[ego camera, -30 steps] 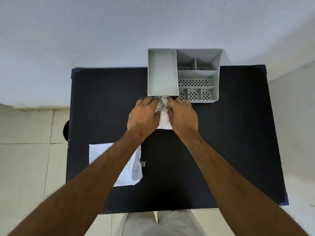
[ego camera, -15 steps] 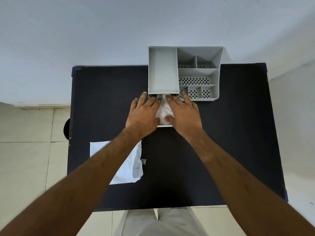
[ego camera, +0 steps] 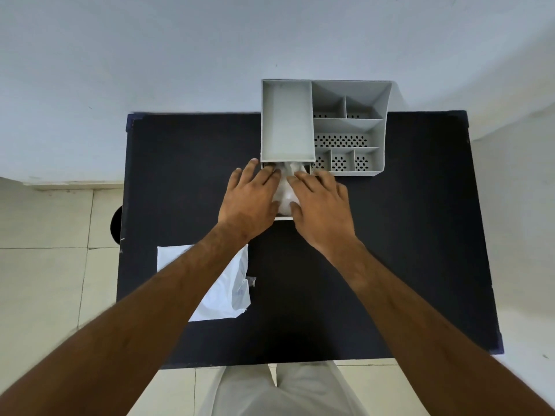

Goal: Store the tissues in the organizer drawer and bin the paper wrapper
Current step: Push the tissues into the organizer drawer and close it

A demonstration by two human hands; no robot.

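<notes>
A grey organizer (ego camera: 350,127) stands at the back middle of the black table (ego camera: 405,235). Its drawer (ego camera: 283,217) is pulled out toward me from under the left compartment. White tissues (ego camera: 285,187) lie crumpled in the drawer. My left hand (ego camera: 249,199) and my right hand (ego camera: 319,205) rest flat on the tissues, fingers spread, pressing down from either side. They cover most of the drawer. The white paper wrapper (ego camera: 228,289) lies flat on the table's left front, partly under my left forearm.
A dark round bin (ego camera: 115,225) shows on the tiled floor just beyond the table's left edge. A tiny scrap (ego camera: 251,280) lies next to the wrapper. A pale wall stands behind the table. My legs are at the front edge.
My fingers went from curled around the tissues to flat and spread on top of them. Both hands shifted slightly toward the organizer, pushing the tissues down into the drawer.
</notes>
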